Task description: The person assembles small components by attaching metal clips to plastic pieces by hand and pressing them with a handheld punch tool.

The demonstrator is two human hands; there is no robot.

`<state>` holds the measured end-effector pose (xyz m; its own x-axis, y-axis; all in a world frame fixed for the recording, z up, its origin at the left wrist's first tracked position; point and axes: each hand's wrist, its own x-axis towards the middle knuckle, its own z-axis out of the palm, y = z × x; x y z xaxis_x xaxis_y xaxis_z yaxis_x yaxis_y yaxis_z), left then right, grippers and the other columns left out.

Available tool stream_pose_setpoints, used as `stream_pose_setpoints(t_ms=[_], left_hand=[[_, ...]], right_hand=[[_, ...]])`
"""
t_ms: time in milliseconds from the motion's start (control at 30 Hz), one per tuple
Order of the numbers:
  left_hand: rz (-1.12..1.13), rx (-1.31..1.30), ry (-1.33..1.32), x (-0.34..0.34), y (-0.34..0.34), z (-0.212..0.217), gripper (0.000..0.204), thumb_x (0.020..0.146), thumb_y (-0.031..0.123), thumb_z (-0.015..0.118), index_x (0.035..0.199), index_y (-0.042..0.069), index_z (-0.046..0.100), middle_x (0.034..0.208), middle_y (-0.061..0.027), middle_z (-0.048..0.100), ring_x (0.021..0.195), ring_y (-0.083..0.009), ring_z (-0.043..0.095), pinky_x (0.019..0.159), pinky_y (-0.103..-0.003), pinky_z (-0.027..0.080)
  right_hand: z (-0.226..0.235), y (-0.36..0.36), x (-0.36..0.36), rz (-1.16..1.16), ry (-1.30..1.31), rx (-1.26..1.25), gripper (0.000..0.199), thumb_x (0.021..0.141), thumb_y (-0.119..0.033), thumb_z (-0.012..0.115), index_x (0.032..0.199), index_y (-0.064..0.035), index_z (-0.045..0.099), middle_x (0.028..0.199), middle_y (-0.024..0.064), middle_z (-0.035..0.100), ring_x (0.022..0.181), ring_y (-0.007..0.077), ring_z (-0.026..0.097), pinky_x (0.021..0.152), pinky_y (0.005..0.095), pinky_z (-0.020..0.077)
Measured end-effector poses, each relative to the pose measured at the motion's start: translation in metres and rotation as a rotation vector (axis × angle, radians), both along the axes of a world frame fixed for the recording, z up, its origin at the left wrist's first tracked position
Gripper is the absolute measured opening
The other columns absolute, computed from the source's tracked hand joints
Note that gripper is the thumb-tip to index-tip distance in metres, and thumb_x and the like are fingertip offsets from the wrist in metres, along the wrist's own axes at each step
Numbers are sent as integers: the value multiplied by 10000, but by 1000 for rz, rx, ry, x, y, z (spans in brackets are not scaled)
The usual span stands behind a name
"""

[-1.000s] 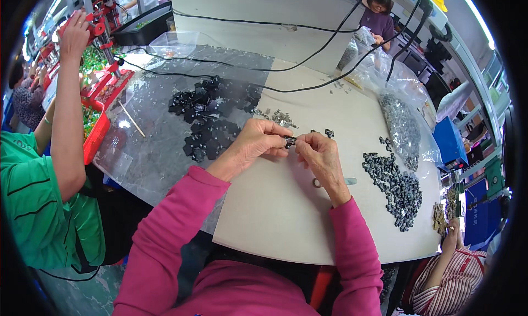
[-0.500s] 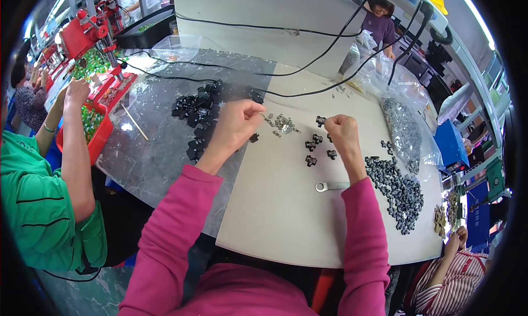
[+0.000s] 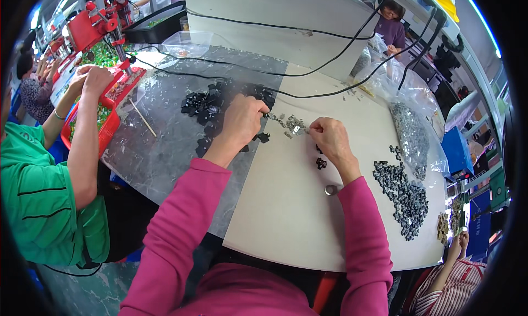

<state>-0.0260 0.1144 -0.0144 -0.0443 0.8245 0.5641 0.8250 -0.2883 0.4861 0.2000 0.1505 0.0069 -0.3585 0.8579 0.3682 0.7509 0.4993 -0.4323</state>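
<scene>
Silvery small metal clips (image 3: pixel 291 123) on pale worktop (image 3: pixel 286 217): our left hand (image 3: pixel 245 115) and right hand (image 3: pixel 329 137) pinch one each; we keep fingertips close, aligned.

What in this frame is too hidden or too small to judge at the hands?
- Left hand: its own knuckles hide the fingertips in the head view, so its grip is unclear.
- Right hand: the small metal pieces at its fingertips are too tiny to identify.
- Pile of black parts: partly covered by the left hand.

Table: a round white tabletop (image 3: pixel 286 217) at the centre.
Floor: grey and mottled (image 3: pixel 82 291), at 7 o'clock.
Wall panel: a pale board (image 3: pixel 258 11) at 12 o'clock.
</scene>
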Motion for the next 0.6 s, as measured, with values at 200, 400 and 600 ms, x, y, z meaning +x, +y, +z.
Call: stream_pose_setpoints(t_ms=[200, 400, 600], left_hand=[[2, 2, 90, 7, 6, 0, 128, 725, 47, 653, 843, 69, 697, 802, -81, 633, 807, -287, 543, 751, -372, 466], [-20, -137, 166, 6, 6, 2, 116, 711, 53, 663, 820, 68, 698, 797, -86, 634, 824, -293, 542, 755, -372, 465], [25, -97, -15, -9, 5, 4, 89, 693, 49, 673, 778, 59, 695, 784, -92, 640, 816, -288, 544, 749, -372, 459]], right_hand=[[-8, -3, -9, 58, -83, 94, 83, 747, -92, 586, 768, -34, 641, 789, 140, 633, 721, 336, 615, 682, 409, 493], [0, -11, -5, 187, -194, 85, 67, 745, -58, 577, 778, -29, 627, 793, 124, 619, 750, 321, 604, 684, 407, 488], [10, -23, 9, 295, -64, 2, 119, 758, -44, 578, 854, -17, 641, 769, 122, 597, 731, 274, 594, 677, 361, 484]])
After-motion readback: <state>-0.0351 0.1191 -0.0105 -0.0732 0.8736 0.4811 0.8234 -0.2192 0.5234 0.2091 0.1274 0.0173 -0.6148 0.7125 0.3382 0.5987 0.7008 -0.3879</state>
